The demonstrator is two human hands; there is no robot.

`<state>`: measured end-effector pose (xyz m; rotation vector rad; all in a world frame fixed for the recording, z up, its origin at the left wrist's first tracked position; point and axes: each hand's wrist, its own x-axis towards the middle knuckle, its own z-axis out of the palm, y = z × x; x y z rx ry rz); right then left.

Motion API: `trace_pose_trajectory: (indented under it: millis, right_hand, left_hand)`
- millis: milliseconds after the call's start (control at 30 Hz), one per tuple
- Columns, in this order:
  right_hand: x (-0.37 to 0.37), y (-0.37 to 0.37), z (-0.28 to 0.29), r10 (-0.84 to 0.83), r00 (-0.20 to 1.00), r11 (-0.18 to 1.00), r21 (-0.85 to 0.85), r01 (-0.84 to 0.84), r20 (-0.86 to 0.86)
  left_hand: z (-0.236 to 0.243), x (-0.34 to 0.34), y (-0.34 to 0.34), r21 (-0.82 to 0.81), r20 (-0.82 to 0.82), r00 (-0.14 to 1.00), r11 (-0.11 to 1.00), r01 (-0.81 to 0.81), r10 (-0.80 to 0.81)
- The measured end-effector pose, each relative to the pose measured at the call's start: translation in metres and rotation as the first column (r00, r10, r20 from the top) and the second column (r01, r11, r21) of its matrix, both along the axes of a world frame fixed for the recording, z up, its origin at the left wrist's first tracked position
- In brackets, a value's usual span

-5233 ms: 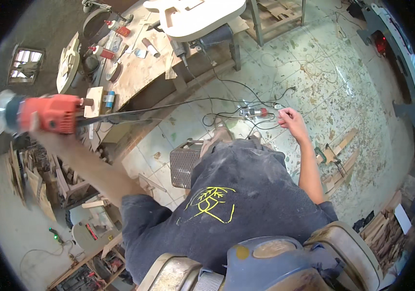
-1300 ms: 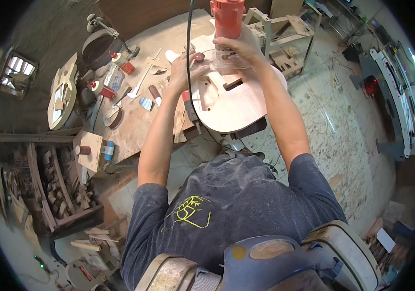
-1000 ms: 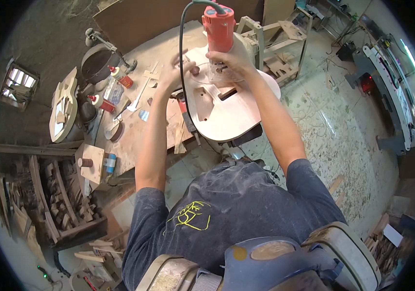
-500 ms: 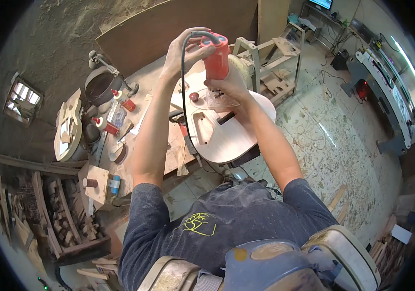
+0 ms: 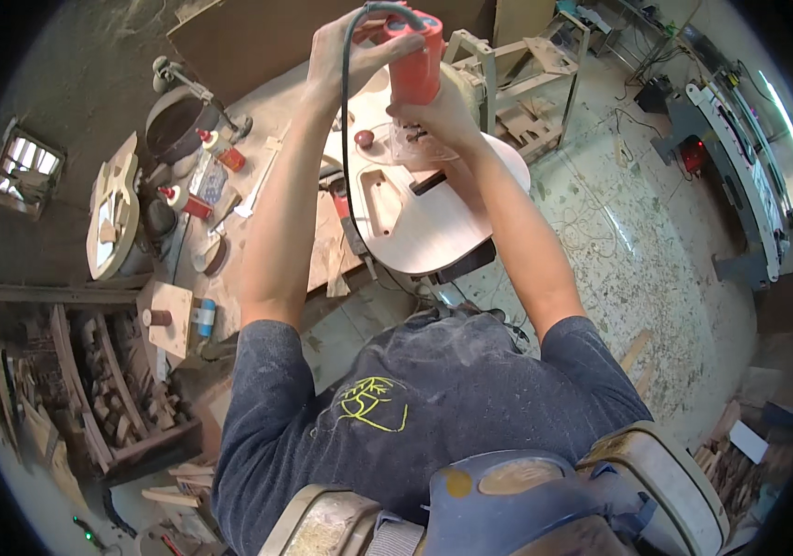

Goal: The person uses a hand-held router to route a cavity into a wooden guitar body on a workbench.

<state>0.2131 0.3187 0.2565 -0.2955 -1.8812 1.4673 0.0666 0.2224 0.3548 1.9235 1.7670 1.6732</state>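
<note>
A red handheld router [image 5: 417, 74] stands upright over a pale wooden electric guitar body [image 5: 461, 243] on the bench. My left hand [image 5: 345, 54] holds the router's top, thumb across its front, beside the black power cable [image 5: 346, 139]. Lower down, my right hand [image 5: 443, 116] is wrapped round the router's body, just above its clear base plate [image 5: 426, 148]. A round red knob [image 5: 364, 139] sits at the left side of the base. Cut cavities [image 5: 382, 206] show in the guitar body nearer me. The router bit and its contact with the wood cannot be made out.
Red-and-white glue bottles [image 5: 185, 202], a lamp [image 5: 194, 83] and another guitar body [image 5: 111, 218] stand to the left. A wooden rack [image 5: 531, 69] is beyond the bench on the right. Wood offcuts fill a crate [image 5: 155, 449] at lower left.
The whole view has shifted, so the bench, router and arms appear higher in the picture. Both hands keep their hold; any movement of the router along the guitar body is too slight to tell.
</note>
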Motion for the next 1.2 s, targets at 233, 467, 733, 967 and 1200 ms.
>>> trace_pose_trajectory:
  millis: [233, 467, 733, 967, 1200]
  right_hand:
    - [0.001, 0.0, 0.008, 0.028, 0.995, 0.997, 0.063, -0.034, 0.091]
    - [0.002, 0.008, 0.0, 0.097, 0.994, 0.995, -0.029, -0.095, 0.055]
    - [0.005, 0.009, 0.007, 0.148, 0.984, 0.988, -0.06, -0.142, 0.103]
    - [0.002, 0.011, 0.002, 0.101, 0.989, 0.995, -0.008, -0.101, 0.108]
    - [-0.006, 0.019, -0.004, 0.094, 0.993, 0.994, 0.054, -0.098, 0.078]
  left_hand:
    - [-0.009, 0.0, 0.002, 0.062, 0.117, 0.993, 0.998, 0.019, -0.026]
    - [-0.109, -0.024, -0.051, -0.096, 0.279, 0.953, 0.991, -0.096, 0.119]
    - [-0.151, -0.01, -0.09, -0.553, -0.078, 0.956, 0.785, -0.279, 0.284]
    - [-0.154, -0.005, -0.09, -0.452, -0.042, 0.964, 0.855, -0.252, 0.262]
    - [-0.168, -0.01, -0.087, -0.41, -0.124, 0.956, 0.864, -0.293, 0.266]
